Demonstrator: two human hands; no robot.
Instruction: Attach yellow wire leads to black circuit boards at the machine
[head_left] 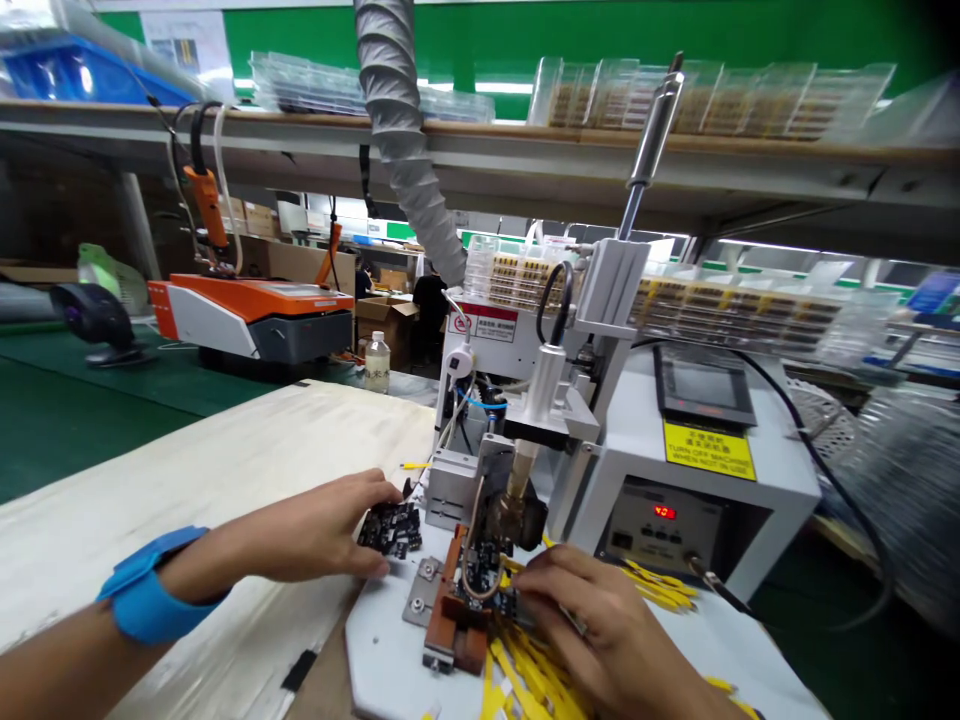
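My left hand [322, 528], with a blue wristband [161, 585], rests beside a small pile of black parts [391, 530], thumb and fingers apart around its near side. At the reddish-brown fixture [456, 625] under the machine's head [517, 510], my right hand [592, 610] has its thumb and fingertips pressed together; what they hold is too small to make out. Black pieces lie in the fixture. Yellow strips [525, 675] spread below my right hand, and more yellow strips [660, 585] lie behind it.
A grey control box [697, 500] with a red display stands at the right. Behind the pale board [300, 440] are a bottle [377, 363] and an orange and grey machine [255, 315]. A grey hose [397, 130] hangs from above. Clear trays [712, 95] fill the shelf.
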